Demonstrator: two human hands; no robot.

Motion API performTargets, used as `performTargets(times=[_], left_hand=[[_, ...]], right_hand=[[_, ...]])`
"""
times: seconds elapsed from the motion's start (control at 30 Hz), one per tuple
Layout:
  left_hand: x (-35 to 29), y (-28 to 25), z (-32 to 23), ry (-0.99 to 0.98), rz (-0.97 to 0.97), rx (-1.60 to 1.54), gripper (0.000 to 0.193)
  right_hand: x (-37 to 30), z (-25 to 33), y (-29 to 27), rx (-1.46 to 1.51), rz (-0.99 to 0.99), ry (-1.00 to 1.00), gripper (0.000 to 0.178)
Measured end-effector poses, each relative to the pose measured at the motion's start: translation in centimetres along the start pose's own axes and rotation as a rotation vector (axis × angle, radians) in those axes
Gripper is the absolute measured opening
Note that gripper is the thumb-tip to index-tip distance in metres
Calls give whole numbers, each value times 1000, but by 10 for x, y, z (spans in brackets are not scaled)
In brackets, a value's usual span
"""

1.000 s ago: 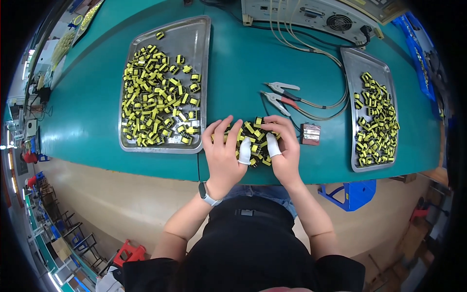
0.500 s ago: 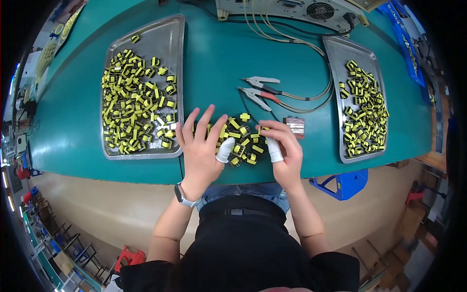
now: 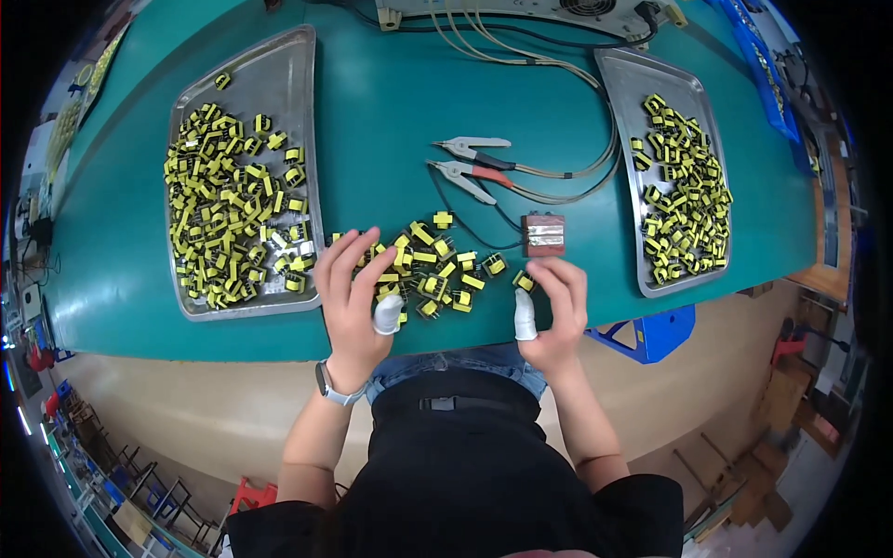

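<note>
A loose pile of small yellow-and-black transformers point(image 3: 432, 285) with metal pins lies on the green table in front of me. My right hand point(image 3: 556, 312), its thumb in a white finger cot, pinches one transformer point(image 3: 524, 280) between thumb and fingertips, just right of the pile. At the pile's left side rests my left hand point(image 3: 353, 302), fingers spread and curved, thumb also in a white cot. Its fingertips are close to the leftmost transformers, and I see nothing gripped in it. A brown block with metal strips point(image 3: 543, 235) sits just beyond my right fingers.
Metal trays full of transformers stand on the left point(image 3: 313, 167) and right point(image 3: 636, 186). Two clip leads point(image 3: 470, 160) lie beyond the pile, cables running to a white instrument point(image 3: 521, 9) at the back. A blue stool point(image 3: 651, 335) stands below the table's front edge.
My right hand has drawn away from the pile to the right with a transformer in its fingertips. My left hand has shifted left, uncovering more of the pile. The whole view has shifted slightly.
</note>
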State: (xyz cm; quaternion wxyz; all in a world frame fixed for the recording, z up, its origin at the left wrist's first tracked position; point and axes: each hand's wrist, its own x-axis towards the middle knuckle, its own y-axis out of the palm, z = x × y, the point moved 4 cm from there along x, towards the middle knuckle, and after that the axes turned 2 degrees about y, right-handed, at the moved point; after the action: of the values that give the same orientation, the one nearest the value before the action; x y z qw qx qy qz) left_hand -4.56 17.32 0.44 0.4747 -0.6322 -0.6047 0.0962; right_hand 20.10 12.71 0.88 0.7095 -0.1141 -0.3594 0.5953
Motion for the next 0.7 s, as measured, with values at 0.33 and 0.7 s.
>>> performTargets(times=[0.33, 0.7], left_hand=[[-53, -5, -30, -6, -55, 102, 39], [23, 37, -86, 57, 301, 71, 50]], right_hand=[[-5, -4, 2, -301, 34, 225, 44], [6, -36, -26, 107, -166, 424, 36]])
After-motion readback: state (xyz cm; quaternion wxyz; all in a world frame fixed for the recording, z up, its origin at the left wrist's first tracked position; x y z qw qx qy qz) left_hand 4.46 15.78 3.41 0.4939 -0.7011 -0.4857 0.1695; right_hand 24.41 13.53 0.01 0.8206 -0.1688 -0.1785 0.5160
